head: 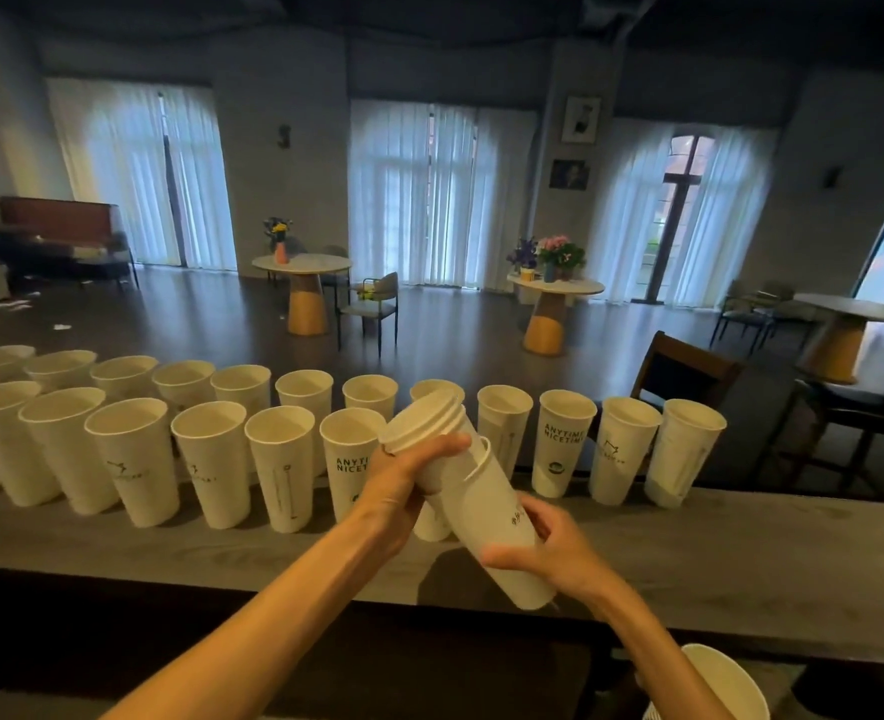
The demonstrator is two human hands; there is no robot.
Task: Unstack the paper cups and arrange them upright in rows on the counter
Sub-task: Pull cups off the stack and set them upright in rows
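Counter w/ cup rows, "ANYTIME NICETIME" cup, hands pulling stack

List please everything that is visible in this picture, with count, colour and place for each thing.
upright paper cups: about two dozen, white, in two rows along the counter, more cut off at the left edge
stack of cups: one, white, tilted, held above the counter
outermost cup: one, white, partly slid off the stack's bottom
counter: one, grey, across the foreground
spare cup: one, white, bottom right corner, below the counter edge
round tables: three, pale tops on tan bases, in the room behind
flower vases: several, mixed colours, on two tables
chairs: several, dark, near the tables
curtains: white, over the windows
left hand: grips the upper stack
right hand: grips the outermost cup
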